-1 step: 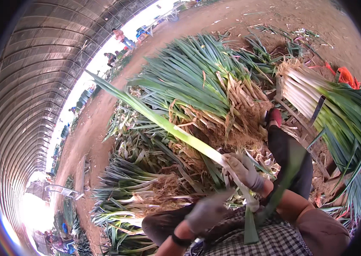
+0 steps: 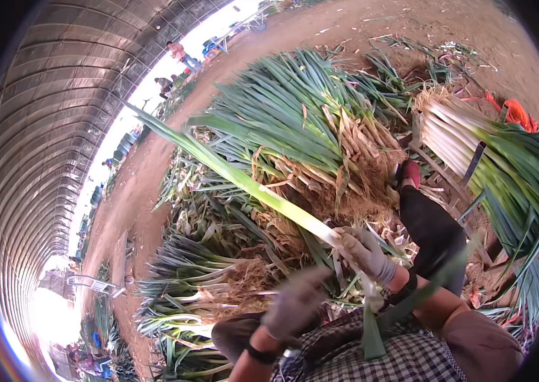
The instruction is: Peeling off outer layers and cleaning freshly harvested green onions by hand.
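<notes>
The long green onion [image 2: 244,181] slants up leftward from the right hand [image 2: 366,256], gloved fingers wrapped around its pale stalk, which looks largely stripped; a leaf strip [image 2: 372,336] hangs below. The blurred left hand [image 2: 294,304] is apart, its finger position unclear. Clean white-stemmed onions [image 2: 457,130] fill the rack [image 2: 475,163]; a husky pile [image 2: 276,121] appears unstripped.

Bright daylight, glaring tunnel mouth [image 2: 53,315], left hand [image 2: 295,304] blurred

Head-worn left fisheye, upright, looking down at gloved fingers [image 2: 351,242] from close above, arched roof [image 2: 59,108] farther off
</notes>
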Tool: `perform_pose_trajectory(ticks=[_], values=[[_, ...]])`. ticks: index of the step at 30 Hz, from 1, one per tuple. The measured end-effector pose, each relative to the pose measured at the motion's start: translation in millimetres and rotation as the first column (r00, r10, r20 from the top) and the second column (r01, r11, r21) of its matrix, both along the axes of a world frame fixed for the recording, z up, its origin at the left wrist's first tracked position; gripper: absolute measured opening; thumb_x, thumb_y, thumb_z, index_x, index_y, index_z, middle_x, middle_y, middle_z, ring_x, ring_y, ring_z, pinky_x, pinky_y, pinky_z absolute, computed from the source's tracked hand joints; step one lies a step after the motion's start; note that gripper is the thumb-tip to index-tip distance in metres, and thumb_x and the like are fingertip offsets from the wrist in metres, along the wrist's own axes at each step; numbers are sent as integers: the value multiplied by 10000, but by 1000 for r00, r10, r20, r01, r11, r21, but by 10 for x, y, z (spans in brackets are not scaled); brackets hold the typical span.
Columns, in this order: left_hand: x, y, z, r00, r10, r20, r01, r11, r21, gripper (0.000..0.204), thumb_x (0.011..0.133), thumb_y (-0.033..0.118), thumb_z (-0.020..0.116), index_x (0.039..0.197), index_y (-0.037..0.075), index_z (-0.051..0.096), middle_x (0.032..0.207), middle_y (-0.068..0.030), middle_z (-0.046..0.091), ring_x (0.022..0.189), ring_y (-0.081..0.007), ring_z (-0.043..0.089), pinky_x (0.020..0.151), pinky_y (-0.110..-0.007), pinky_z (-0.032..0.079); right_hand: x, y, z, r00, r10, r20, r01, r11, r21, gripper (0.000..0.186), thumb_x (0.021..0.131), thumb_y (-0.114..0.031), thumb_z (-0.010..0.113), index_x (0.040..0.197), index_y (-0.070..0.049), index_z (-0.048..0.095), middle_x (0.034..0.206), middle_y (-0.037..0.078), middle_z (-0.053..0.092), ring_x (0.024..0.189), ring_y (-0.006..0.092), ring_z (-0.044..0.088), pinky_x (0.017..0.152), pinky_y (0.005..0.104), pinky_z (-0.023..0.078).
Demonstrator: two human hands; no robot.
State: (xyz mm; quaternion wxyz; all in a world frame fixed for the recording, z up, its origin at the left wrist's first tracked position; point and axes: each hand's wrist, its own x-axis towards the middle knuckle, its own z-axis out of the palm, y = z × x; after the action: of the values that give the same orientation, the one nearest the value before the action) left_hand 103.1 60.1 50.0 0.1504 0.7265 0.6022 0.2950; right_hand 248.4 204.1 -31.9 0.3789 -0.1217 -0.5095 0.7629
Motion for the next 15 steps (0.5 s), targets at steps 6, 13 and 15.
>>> perform_pose_trajectory(ticks=[6, 13, 15], values=[[-484, 510, 489, 607, 254, 753, -405, 914, 19, 531, 996, 460, 413, 1118, -14, 620, 898, -81, 684, 492, -52, 416, 433, -192, 270, -59, -120, -7, 853, 519, -62, -520, 828, -209, 386, 935, -376, 607, 1147, -54, 622, 726, -19, 596, 533, 21, 516, 461, 185, 420], [-235, 651, 136, 427, 193, 883, -581, 808, 104, 375, 968, 316, 565, 1061, -43, 622, 807, -39, 619, 558, -61, 435, 501, -212, 339, -184, -195, -322, 960, 70, 270, -74, 997, 4, 575, 923, -560, 513, 1105, -25, 621, 744, -7, 546, 647, 64, 508, 554, 236, 427], [-205, 631, 119, 453, 186, 872, -591, 795, 138, 206, 962, 142, 571, 1037, -44, 618, 809, -29, 595, 621, -69, 486, 519, -225, 380, -142, -138, -336, 939, 231, 255, -223, 973, -63, 646, 902, -646, 457, 986, -22, 606, 719, -12, 506, 631, 64, 471, 538, 237, 381]])
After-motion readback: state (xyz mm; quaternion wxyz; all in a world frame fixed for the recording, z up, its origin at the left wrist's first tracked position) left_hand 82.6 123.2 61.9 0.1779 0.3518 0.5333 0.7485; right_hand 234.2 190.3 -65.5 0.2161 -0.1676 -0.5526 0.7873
